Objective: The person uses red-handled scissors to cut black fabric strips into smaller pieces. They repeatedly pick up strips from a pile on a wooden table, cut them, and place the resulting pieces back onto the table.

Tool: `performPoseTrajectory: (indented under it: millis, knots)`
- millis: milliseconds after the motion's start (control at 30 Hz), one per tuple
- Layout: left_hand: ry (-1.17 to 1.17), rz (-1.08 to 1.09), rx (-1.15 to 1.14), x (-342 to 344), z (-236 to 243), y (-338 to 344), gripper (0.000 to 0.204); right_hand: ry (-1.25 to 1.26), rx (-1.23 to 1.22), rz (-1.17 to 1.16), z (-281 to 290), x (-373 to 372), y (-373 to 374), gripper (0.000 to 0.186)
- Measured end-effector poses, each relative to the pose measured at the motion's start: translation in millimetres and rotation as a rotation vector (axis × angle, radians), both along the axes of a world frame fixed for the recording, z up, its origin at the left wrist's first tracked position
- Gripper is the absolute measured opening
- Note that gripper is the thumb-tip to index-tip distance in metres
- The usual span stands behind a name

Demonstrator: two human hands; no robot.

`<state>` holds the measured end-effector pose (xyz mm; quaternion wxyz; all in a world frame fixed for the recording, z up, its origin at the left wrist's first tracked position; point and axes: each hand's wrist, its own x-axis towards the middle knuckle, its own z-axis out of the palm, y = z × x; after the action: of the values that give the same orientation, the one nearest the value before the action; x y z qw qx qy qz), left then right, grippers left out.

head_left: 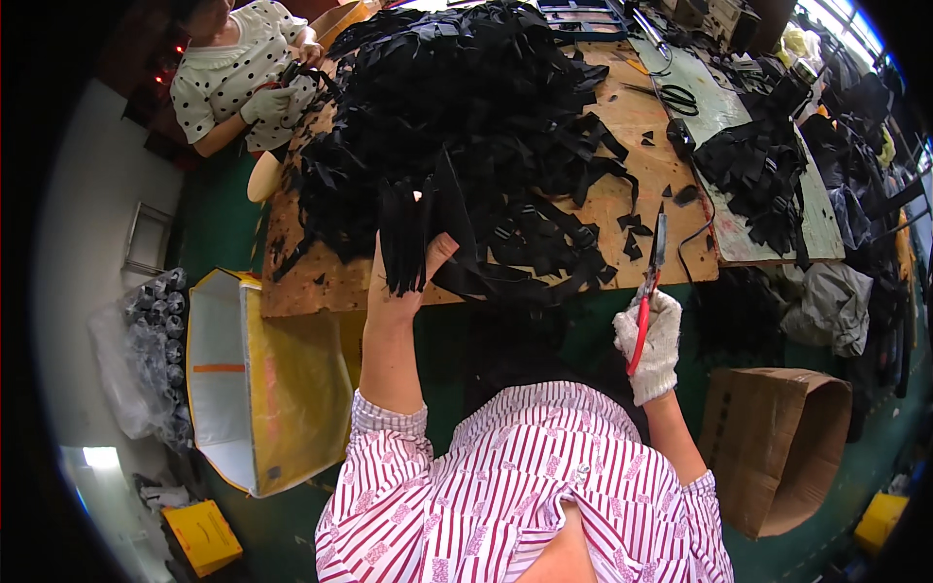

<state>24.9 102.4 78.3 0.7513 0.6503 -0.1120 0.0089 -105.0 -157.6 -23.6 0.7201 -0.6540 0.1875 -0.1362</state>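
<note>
Your left fingers (441, 250) clamp black strips (400, 243) at the bench's (309, 293) near edge, your gloved right fingers (665, 316) wrapped around red-handled scissors (642, 319).

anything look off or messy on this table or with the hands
Small black scraps lie strewn on the wooden table, beside the big black fabric pile, so that part looks untidy. Also a bit odd: the right hand wears a white glove while the left hand is bare.

Pale wall (83, 214) at left, green floor (216, 214), wooden table (316, 290).
</note>
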Motion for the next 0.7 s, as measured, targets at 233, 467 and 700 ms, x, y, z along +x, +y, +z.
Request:
performPoseTrajectory:
  millis: [233, 467, 700]
  knots:
    - [0.368, -0.212, -0.298, -27, -24, -39, 0.029, -0.059, 0.127, 0.18, 58, 39, 11, 0.025]
    - [0.682, -0.491, -0.295, -35, -46, -78, 0.031, 0.035, 0.041, 0.288, 74, 35, 15, 0.051]
    - [0.526, -0.473, -0.298, -47, -62, -73, 0.029, -0.254, -0.632, 0.021, 43, 23, -16, 0.051]
